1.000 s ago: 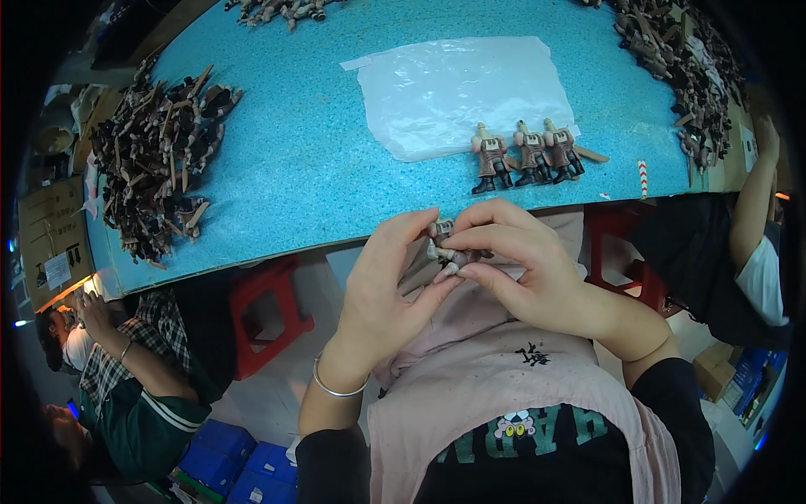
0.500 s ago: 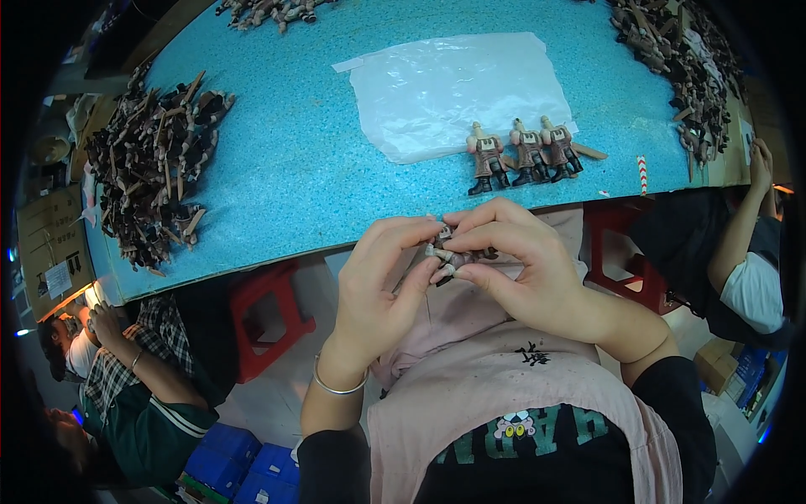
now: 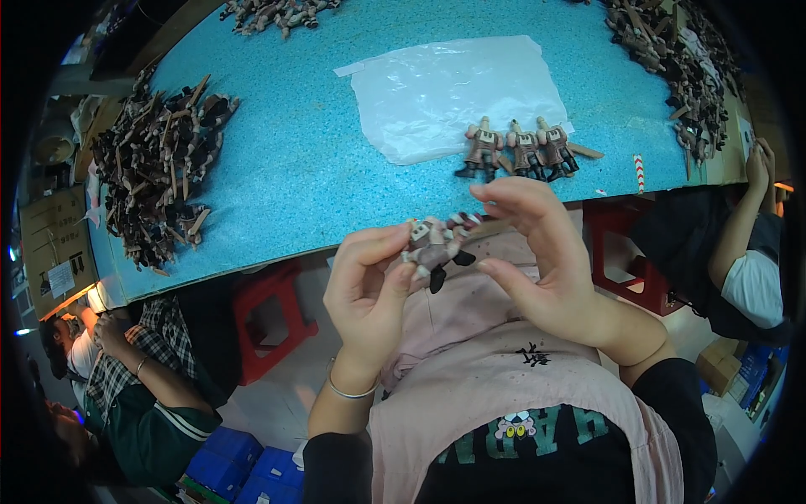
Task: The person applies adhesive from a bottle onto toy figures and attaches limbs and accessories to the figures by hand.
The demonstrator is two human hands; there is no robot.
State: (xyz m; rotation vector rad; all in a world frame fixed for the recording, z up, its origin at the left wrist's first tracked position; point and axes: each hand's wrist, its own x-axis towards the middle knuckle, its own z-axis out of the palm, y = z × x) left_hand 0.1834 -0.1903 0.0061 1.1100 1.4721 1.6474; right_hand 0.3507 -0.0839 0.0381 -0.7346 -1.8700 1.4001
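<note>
Between thumb and fingers, my left hand [image 3: 369, 281] pinches a small figurine [image 3: 432, 244] with a greyish-brown body and black boots, just off the table's near edge. Close by on the other side, my right hand [image 3: 546, 252] is open, its thumb and fingers spread apart around the figurine's striped arm; it does not appear to grip it. Beyond my hands, three similar figurines lie in a row: a left one [image 3: 484, 149], a middle one [image 3: 522, 149] and a right one [image 3: 554, 147]. They lie partly over the edge of a clear plastic sheet [image 3: 453, 92].
Heaps of figurines lie at the table's left [image 3: 159, 160] and far right [image 3: 672, 67]; a smaller pile [image 3: 281, 13] is at the back. A red stool [image 3: 273, 323] stands under the blue table [image 3: 285, 202]. Other people sit at both sides, including a person's arm [image 3: 164, 382] at left.
My right hand has let go of the figurine and opened, moving a little right. The figurine, now held by my left hand alone, shows more of its body and boots.
</note>
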